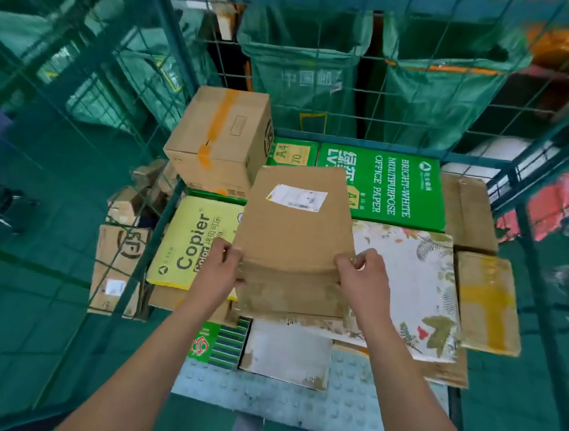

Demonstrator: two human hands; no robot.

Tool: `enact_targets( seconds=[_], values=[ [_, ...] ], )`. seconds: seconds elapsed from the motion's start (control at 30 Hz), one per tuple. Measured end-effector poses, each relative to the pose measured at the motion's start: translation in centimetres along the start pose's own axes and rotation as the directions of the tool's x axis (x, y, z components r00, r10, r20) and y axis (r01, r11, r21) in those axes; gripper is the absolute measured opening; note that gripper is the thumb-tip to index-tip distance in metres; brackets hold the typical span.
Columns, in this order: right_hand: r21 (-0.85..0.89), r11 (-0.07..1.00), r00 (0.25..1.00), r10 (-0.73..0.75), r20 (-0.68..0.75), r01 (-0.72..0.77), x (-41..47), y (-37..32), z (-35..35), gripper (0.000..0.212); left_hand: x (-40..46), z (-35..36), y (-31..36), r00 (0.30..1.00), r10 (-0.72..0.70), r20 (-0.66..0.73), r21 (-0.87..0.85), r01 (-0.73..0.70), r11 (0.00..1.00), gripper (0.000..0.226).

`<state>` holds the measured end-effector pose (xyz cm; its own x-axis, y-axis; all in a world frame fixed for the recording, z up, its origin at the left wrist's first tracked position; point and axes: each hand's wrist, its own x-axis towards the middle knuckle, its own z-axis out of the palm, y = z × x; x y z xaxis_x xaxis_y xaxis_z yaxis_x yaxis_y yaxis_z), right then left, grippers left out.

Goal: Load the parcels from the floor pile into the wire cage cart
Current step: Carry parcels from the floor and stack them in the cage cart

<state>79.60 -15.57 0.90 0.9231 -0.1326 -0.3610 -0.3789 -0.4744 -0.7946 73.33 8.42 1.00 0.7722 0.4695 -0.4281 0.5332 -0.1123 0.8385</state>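
A flat brown cardboard parcel (295, 237) with a white label is held over the boxes in the green wire cage cart (516, 187). My left hand (221, 268) grips its near left edge and my right hand (362, 273) grips its near right edge. Under it lie a yellow copier-paper box (194, 242), a green office-paper box (392, 187) and a white floral box (415, 281). A taller brown carton (221, 137) with orange tape stands at the cart's back left.
Brown parcels (118, 269) lie on the green floor outside the cart's left mesh wall. Green mail sacks (302, 69) hang behind the cart. A taped brown box (488, 302) sits at the cart's right side. The studded metal cart floor (294, 402) shows at the front.
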Motion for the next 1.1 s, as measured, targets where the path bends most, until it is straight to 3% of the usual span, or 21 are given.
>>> enact_targets(
  seconds=[0.37,0.53,0.63,0.7,0.8,0.9,1.1],
  values=[
    [0.138,0.990,0.995,-0.007,-0.098,0.021,8.2,-4.2,5.4,0.029,10.9,0.1,2.3,0.997,0.080,-0.002,-0.046,-0.080,0.996,0.019],
    [0.260,0.962,0.996,0.090,-0.027,-0.080,13.6,-3.8,9.4,0.028,18.1,1.3,2.0,0.990,-0.121,0.078,-0.184,0.134,0.974,0.028],
    [0.211,0.973,0.994,0.086,0.068,-0.098,15.4,-3.1,11.7,0.040,20.4,2.3,1.0,0.949,-0.279,0.145,-0.105,0.295,0.950,0.045],
    [0.196,0.977,0.995,0.072,0.069,-0.084,16.6,-3.0,13.0,0.041,21.8,3.0,0.3,0.927,-0.350,0.134,-0.183,0.371,0.911,0.041],
    [0.185,0.980,0.998,0.066,0.025,-0.069,18.4,-3.2,14.0,0.029,24.1,3.7,0.2,0.925,-0.365,0.107,-0.377,0.377,0.846,0.044],
    [0.169,0.985,0.999,0.036,0.013,-0.037,20.7,-4.0,14.8,0.028,27.1,4.5,1.5,0.939,-0.338,0.068,-0.424,0.334,0.842,0.052],
    [0.149,0.987,0.998,0.062,-0.018,-0.059,24.9,-5.0,15.9,0.026,31.8,5.1,2.9,0.881,-0.459,0.116,-0.468,0.456,0.757,0.030]
  ],
)
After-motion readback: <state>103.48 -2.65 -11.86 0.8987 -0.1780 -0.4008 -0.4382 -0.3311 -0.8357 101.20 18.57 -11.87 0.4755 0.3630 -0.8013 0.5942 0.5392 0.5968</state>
